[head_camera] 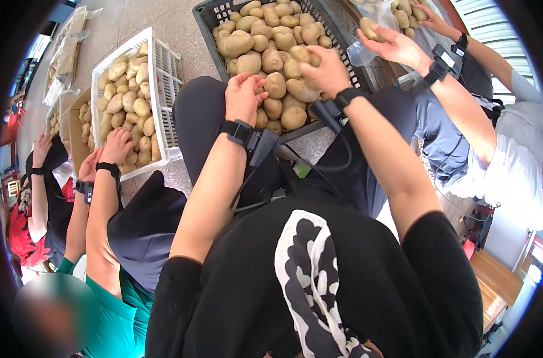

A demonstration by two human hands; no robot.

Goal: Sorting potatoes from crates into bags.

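A black plastic crate point(211, 33) full of potatoes point(271, 60) stands before me, between my knees. My left hand point(246, 96) hovers over its near left part, fingers apart and slightly bent, with no potato visible in it. Over the right side of the heap, my right hand point(328, 71) has its thumb and fingers around a potato point(300, 54). Motion blurs that hand a little, and a second potato seems to show beneath its fingers. Straps with dark devices sit on both my wrists, and a cable hangs from them.
To my left, a co-worker's hands point(114, 147) touch potatoes in a white plastic crate point(166, 96), with a cardboard box point(76, 114) beyond. At right, another person's hand point(394, 47) holds a potato point(370, 29) near a clear plastic bag point(361, 53). Bagged goods point(70, 49) line the tiled floor.
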